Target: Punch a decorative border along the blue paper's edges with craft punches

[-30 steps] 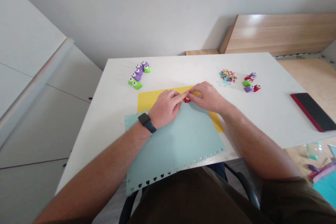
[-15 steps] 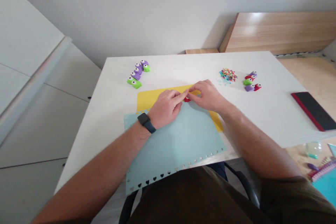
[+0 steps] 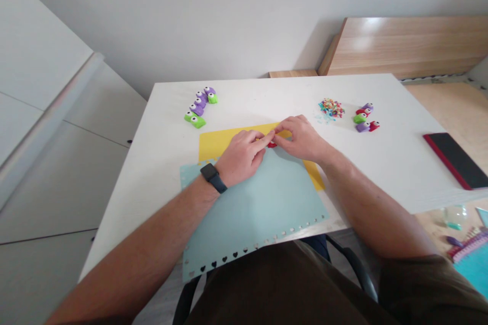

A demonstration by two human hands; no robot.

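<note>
A small red piece [image 3: 272, 144] lies at the upper part of the light blue sheet [image 3: 263, 203], mostly covered by fingers. My left hand [image 3: 244, 155], with a dark watch at the wrist, reaches its index finger onto the piece from the left. From the right, my right hand [image 3: 299, 137] pinches at the same piece with thumb and forefinger. The fingertips of both hands meet there. Under the blue sheet is a yellow sheet [image 3: 215, 144], showing along the top and right.
Several purple and green pieces with eyes [image 3: 198, 107] stand at the back left. A pile of colourful bits [image 3: 331, 108] and more eyed pieces [image 3: 363, 119] are at the back right. A black and red case [image 3: 457, 160] lies at the right edge.
</note>
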